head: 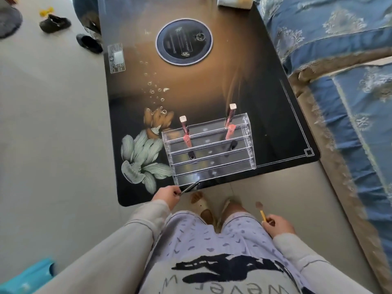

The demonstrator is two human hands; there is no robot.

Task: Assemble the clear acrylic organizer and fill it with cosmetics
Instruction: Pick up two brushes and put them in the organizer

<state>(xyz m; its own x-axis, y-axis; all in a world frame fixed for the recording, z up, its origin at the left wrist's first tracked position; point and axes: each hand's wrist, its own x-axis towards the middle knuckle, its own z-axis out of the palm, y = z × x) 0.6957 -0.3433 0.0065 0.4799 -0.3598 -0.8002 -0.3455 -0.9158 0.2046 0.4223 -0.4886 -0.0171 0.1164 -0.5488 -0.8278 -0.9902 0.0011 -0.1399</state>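
The left hand (167,195) is pinching a dark slim pencil (189,186), its tip reaching the front of the clear organizer (209,149), which is sitting near the desk's (191,81) front edge. The right hand (277,224) is gripping a yellow-handled brush (262,211). Two lip glosses (185,132) are standing in the organizer's back rows.

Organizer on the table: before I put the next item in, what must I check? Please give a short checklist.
1. Organizer stands flat on the table: ok.
2. Left lip gloss and right lip gloss stand in the back rows: ok.
3. Front row free: ok.
4. Left hand grips the pencil, tip near the front row: ok.
5. Right hand holds the brush, away from the table: ok.
6. Organizer's joints firm: cannot tell.
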